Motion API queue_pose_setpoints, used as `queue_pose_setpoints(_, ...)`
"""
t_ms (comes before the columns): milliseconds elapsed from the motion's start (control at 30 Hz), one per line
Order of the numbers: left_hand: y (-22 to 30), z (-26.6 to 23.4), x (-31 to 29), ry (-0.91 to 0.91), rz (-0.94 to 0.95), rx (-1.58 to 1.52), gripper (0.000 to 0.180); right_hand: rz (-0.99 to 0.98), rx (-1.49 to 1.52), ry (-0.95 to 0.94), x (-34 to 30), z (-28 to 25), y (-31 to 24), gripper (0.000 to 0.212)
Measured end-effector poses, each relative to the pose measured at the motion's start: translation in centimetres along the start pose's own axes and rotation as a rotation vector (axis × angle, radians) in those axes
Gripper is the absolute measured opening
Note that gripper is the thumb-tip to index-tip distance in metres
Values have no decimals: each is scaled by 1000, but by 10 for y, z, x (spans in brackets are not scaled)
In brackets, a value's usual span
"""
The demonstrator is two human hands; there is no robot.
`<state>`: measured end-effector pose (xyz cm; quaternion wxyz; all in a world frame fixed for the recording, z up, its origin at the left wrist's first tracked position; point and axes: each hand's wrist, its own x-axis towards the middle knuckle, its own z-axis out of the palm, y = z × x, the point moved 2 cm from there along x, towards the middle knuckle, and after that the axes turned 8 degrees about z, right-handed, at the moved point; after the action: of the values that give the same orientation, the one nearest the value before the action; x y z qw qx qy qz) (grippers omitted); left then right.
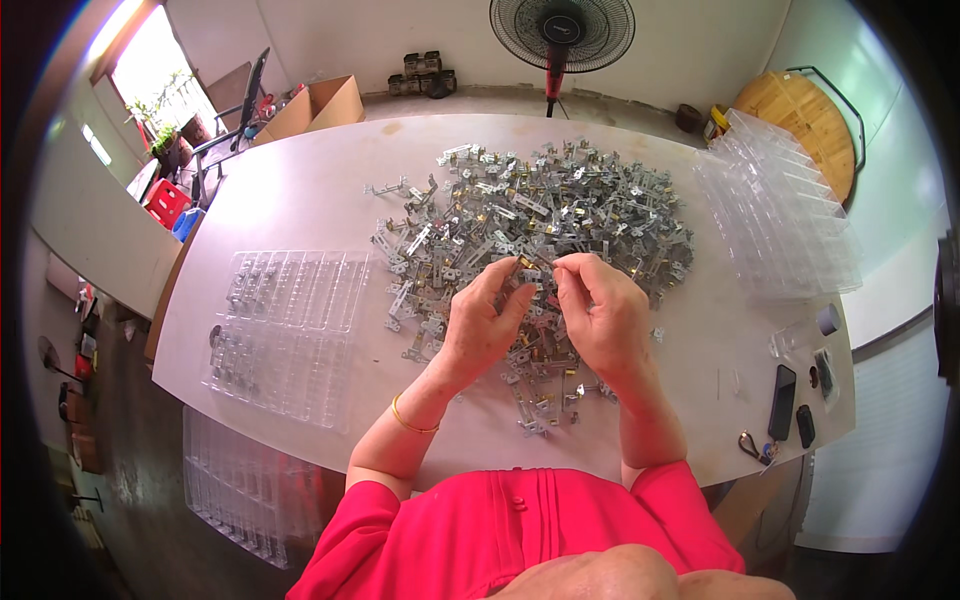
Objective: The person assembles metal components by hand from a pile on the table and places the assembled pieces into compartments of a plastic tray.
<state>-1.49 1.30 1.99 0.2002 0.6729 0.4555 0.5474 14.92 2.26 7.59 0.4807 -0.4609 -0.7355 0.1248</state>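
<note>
Both hands are raised close together over a wide heap of small silver metal brackets, some with brass-coloured pieces. My left hand is pinched, thumb and index finger closed at the near middle of the heap. Opposite it, my right hand is pinched too. Between the fingertips is a small metal bracket with a brass-coloured bit; both hands seem to grip it, though the fingers partly cover it. To the left lies a clear plastic compartment tray, with metal parts in its left-hand compartments.
Stacked clear trays stand at the table's right side. Near the right edge lie a black phone, a tape roll and keys. More clear trays sit below the left table edge. A fan stands behind the table.
</note>
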Motion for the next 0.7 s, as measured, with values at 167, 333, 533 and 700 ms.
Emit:
queue_pose_setpoints(167,-1,-1,0,12,31,11,35,21,-9,-9,-1,0,-1,7)
queue_pose_setpoints(333,-1,-2,-1,71,155,108,36,-12,-18,10,-1,1,-1,7)
queue_pose_setpoints(533,5,2,1,26,285,253,36,157,58,-59,-4,3,3,15)
queue_pose_setpoints(700,4,-7,0,37,461,452,37,268,169,-160,-3,9,-4,16)
